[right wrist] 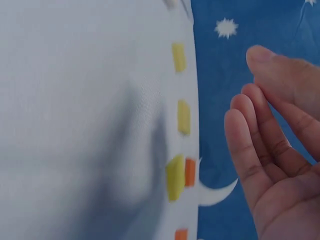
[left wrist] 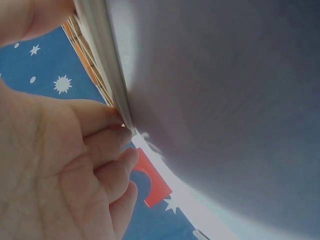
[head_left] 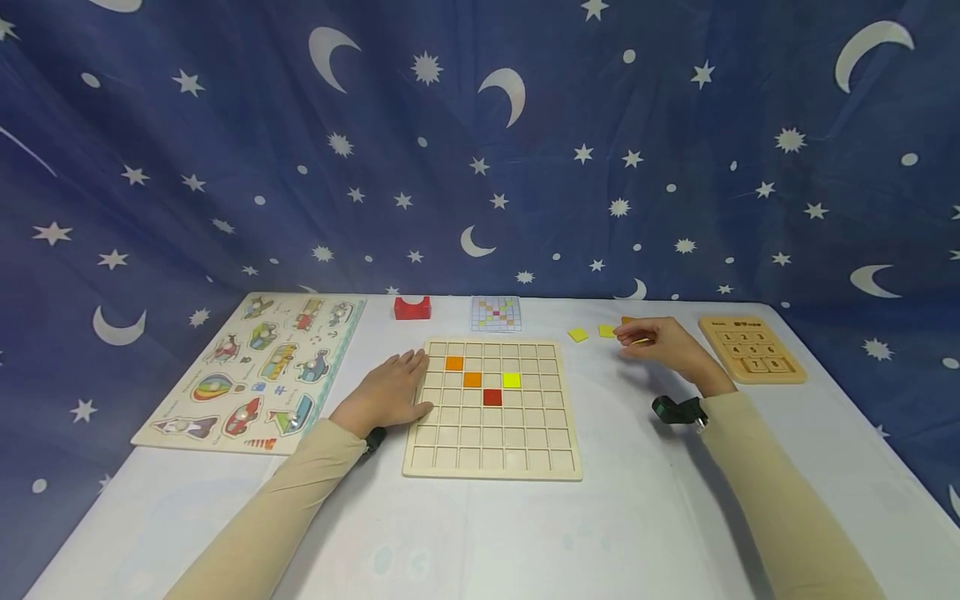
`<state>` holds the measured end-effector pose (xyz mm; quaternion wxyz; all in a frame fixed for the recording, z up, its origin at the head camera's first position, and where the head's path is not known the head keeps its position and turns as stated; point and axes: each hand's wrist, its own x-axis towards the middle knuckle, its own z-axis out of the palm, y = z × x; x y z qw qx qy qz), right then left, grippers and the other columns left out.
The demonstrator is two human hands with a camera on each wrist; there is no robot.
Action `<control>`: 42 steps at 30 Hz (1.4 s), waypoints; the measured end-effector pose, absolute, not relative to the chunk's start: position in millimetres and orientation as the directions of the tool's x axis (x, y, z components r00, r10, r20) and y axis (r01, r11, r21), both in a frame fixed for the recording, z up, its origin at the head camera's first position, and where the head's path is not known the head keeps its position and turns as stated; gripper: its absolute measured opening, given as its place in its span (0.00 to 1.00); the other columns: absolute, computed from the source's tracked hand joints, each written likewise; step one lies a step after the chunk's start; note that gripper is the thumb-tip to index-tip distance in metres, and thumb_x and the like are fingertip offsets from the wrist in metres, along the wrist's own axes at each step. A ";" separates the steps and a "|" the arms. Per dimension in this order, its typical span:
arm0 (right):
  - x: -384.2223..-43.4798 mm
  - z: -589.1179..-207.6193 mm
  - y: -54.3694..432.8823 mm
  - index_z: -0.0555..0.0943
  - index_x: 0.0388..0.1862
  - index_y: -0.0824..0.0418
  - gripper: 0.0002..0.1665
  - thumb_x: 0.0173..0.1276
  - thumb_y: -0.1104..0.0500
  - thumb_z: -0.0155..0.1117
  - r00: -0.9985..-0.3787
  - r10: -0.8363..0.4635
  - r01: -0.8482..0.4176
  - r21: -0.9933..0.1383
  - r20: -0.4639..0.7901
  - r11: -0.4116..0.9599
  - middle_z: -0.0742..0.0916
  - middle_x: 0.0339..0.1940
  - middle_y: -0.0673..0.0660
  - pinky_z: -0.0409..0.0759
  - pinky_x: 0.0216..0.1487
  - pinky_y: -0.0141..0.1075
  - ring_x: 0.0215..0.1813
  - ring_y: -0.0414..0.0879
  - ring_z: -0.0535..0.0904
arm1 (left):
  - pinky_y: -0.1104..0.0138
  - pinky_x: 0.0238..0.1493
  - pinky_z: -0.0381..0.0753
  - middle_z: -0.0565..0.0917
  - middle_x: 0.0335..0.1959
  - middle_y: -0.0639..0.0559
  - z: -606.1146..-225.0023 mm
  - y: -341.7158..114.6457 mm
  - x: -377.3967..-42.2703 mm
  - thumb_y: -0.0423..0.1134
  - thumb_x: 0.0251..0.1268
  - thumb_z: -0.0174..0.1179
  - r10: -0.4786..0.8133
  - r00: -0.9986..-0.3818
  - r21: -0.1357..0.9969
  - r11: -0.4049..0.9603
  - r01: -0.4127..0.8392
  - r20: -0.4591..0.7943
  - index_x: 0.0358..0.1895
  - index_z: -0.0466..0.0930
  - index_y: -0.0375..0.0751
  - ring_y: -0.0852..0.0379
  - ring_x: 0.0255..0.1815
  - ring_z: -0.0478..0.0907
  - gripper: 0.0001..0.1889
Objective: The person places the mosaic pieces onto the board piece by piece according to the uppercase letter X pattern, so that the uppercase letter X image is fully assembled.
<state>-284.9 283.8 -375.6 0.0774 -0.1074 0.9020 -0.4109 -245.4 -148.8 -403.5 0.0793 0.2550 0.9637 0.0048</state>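
Observation:
A square wooden grid board (head_left: 491, 458) lies on the table, holding two orange tiles (head_left: 453, 363), one red tile (head_left: 492, 397) and one yellow tile (head_left: 512, 380). My left hand (head_left: 386, 390) rests against the board's left edge, its fingertips touching the rim in the left wrist view. To the board's right, my right hand (head_left: 667, 344) hovers by loose yellow tiles (head_left: 577, 335). Its thumb and fingers are bent slightly, with no tile visible between them in the right wrist view. Below them there, a yellow tile (right wrist: 175, 178) lies beside an orange tile (right wrist: 190, 172).
A pattern card (head_left: 496, 314) lies behind the board, with a red arched block (head_left: 412, 309) to its left. A picture puzzle board (head_left: 258, 375) occupies the left side. The wooden number puzzle (head_left: 752, 349) lies at the far right. A starry blue curtain (head_left: 480, 208) hangs behind.

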 end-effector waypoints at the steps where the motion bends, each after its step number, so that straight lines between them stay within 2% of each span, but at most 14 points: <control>1: -285.4 -376.6 287.0 0.75 0.57 0.71 0.24 0.62 0.64 0.64 -0.968 -0.247 -0.127 -0.757 -0.047 0.641 0.77 0.62 0.69 0.77 0.44 0.19 0.55 0.50 0.77 | 0.51 0.75 0.55 0.57 0.73 0.35 -403.4 -148.6 -245.5 0.52 0.64 0.52 0.492 -0.857 0.047 0.870 0.491 -0.152 0.71 0.53 0.27 0.40 0.74 0.54 0.40; 5: -289.3 -382.1 299.1 0.75 0.58 0.70 0.25 0.63 0.63 0.63 -0.978 -0.204 -0.103 -0.749 -0.043 0.654 0.80 0.56 0.69 0.78 0.43 0.21 0.53 0.50 0.78 | 0.52 0.75 0.54 0.56 0.73 0.35 -402.9 -148.1 -245.8 0.53 0.64 0.52 0.490 -0.857 0.049 0.871 0.489 -0.158 0.71 0.52 0.27 0.40 0.75 0.53 0.40; 12: -298.9 -392.1 311.8 0.74 0.59 0.70 0.25 0.63 0.64 0.63 -0.989 -0.143 -0.061 -0.743 -0.046 0.666 0.80 0.55 0.70 0.78 0.41 0.20 0.43 0.33 0.77 | 0.52 0.75 0.54 0.56 0.73 0.35 -402.7 -148.1 -245.6 0.52 0.64 0.52 0.488 -0.858 0.055 0.872 0.486 -0.162 0.71 0.52 0.27 0.40 0.74 0.53 0.40; 15: -303.4 -394.8 313.5 0.74 0.59 0.70 0.26 0.62 0.64 0.63 -0.991 -0.118 -0.032 -0.741 -0.065 0.671 0.80 0.55 0.70 0.77 0.40 0.19 0.41 0.31 0.76 | 0.52 0.75 0.54 0.56 0.73 0.35 -403.0 -148.0 -245.2 0.53 0.64 0.51 0.487 -0.859 0.055 0.873 0.485 -0.161 0.71 0.52 0.27 0.40 0.75 0.53 0.40; 17: -306.2 -395.9 313.8 0.74 0.60 0.68 0.26 0.63 0.63 0.63 -0.992 -0.097 -0.006 -0.727 -0.083 0.686 0.80 0.55 0.69 0.76 0.39 0.19 0.42 0.33 0.76 | 0.52 0.75 0.54 0.56 0.73 0.35 -402.8 -147.9 -245.1 0.52 0.64 0.52 0.489 -0.858 0.056 0.872 0.487 -0.158 0.71 0.52 0.27 0.40 0.74 0.54 0.40; 20: -310.2 -397.7 313.8 0.74 0.60 0.68 0.26 0.63 0.63 0.63 -0.992 -0.073 0.020 -0.708 -0.101 0.706 0.80 0.55 0.68 0.76 0.41 0.21 0.48 0.43 0.77 | 0.51 0.75 0.54 0.57 0.73 0.35 -402.1 -147.7 -244.9 0.52 0.64 0.52 0.492 -0.857 0.056 0.870 0.489 -0.156 0.71 0.52 0.27 0.39 0.74 0.54 0.40; 24: -315.2 -401.7 313.8 0.74 0.60 0.68 0.26 0.62 0.65 0.63 -0.992 -0.046 0.051 -0.691 -0.120 0.721 0.79 0.56 0.68 0.79 0.50 0.32 0.54 0.54 0.75 | 0.52 0.75 0.54 0.56 0.73 0.35 -401.0 -147.4 -244.5 0.52 0.64 0.52 0.490 -0.857 0.058 0.871 0.488 -0.160 0.71 0.52 0.27 0.39 0.74 0.53 0.40; 27: -317.8 -404.7 313.9 0.74 0.60 0.69 0.26 0.61 0.65 0.63 -0.991 -0.039 0.058 -0.685 -0.125 0.726 0.79 0.57 0.69 0.78 0.55 0.41 0.55 0.56 0.75 | 0.52 0.75 0.54 0.56 0.73 0.35 -400.7 -147.0 -244.4 0.52 0.64 0.52 0.491 -0.856 0.062 0.870 0.488 -0.161 0.71 0.52 0.27 0.39 0.75 0.53 0.40; 29: -319.1 -406.5 314.4 0.74 0.59 0.69 0.26 0.61 0.65 0.63 -0.991 -0.047 0.049 -0.678 -0.122 0.734 0.79 0.56 0.69 0.77 0.56 0.43 0.54 0.56 0.75 | 0.52 0.75 0.54 0.56 0.73 0.35 -400.7 -146.9 -244.4 0.53 0.64 0.52 0.492 -0.855 0.062 0.870 0.489 -0.163 0.71 0.52 0.27 0.40 0.75 0.53 0.41; 33: -320.3 -408.8 315.3 0.75 0.58 0.70 0.26 0.60 0.65 0.64 -0.991 -0.068 0.025 -0.668 -0.113 0.744 0.80 0.56 0.69 0.78 0.53 0.39 0.53 0.55 0.75 | 0.52 0.75 0.54 0.56 0.73 0.35 -401.1 -147.2 -244.6 0.53 0.64 0.52 0.496 -0.854 0.063 0.868 0.492 -0.158 0.71 0.52 0.27 0.40 0.75 0.53 0.40; 39: -318.1 -409.2 313.2 0.78 0.55 0.69 0.25 0.57 0.64 0.67 -0.990 -0.076 0.023 -0.658 -0.121 0.752 0.83 0.51 0.67 0.76 0.41 0.26 0.45 0.45 0.77 | 0.52 0.75 0.54 0.56 0.73 0.35 -401.5 -148.3 -244.9 0.53 0.64 0.52 0.492 -0.857 0.063 0.870 0.488 -0.157 0.71 0.52 0.27 0.40 0.75 0.53 0.40; 42: -315.6 -408.3 311.5 0.79 0.54 0.69 0.24 0.56 0.65 0.68 -0.988 -0.099 0.003 -0.655 -0.119 0.756 0.84 0.49 0.67 0.76 0.41 0.26 0.42 0.41 0.77 | 0.52 0.75 0.54 0.56 0.73 0.35 -401.8 -148.7 -244.6 0.53 0.64 0.52 0.487 -0.859 0.062 0.873 0.483 -0.161 0.71 0.52 0.27 0.40 0.75 0.53 0.40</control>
